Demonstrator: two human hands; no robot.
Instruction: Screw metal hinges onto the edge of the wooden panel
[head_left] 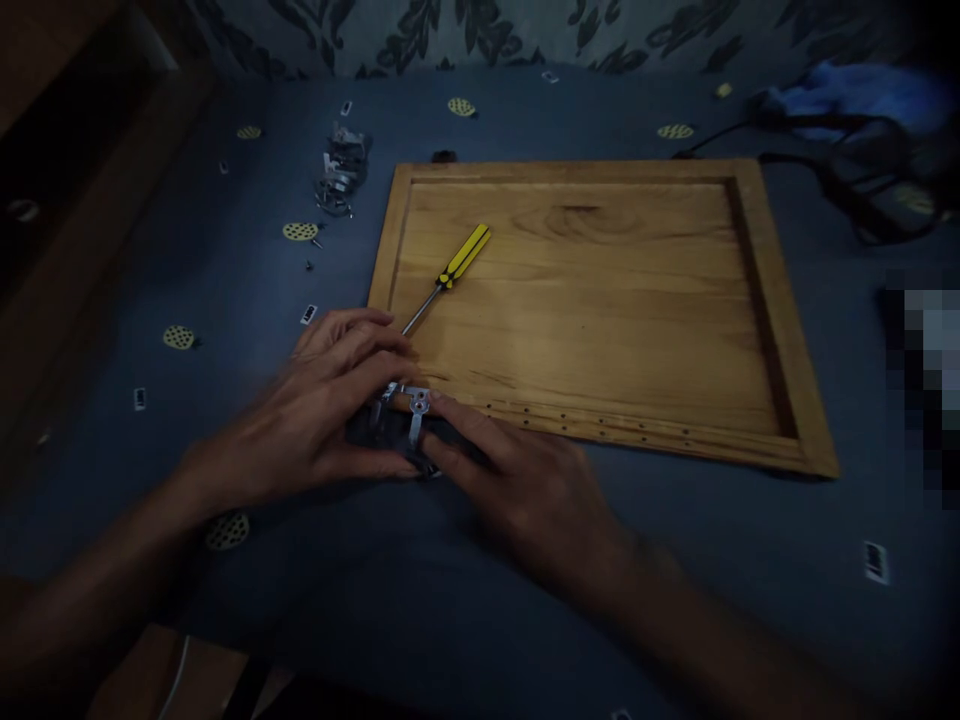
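A metal hinge [418, 402] sits at the near left corner of a framed wooden panel [600, 300]. My left hand [322, 410] is closed around the hinge, its fingers on the far side and its thumb on the near side. From the right, my right hand [525, 490] pinches the hinge's other side with its fingertips. Part of the hinge is hidden by my fingers. On the panel lies a screwdriver [463, 256] with a yellow and black handle, its tip hidden near my left fingers. Small dark holes run along the panel's near edge.
More metal hinges [341, 175] lie in a pile at the back left, with a small screw [309, 266] nearer. A pair of glasses [862, 190] and a blue cloth [862, 100] are at the back right. A patterned blue cloth [750, 600] covers the surface.
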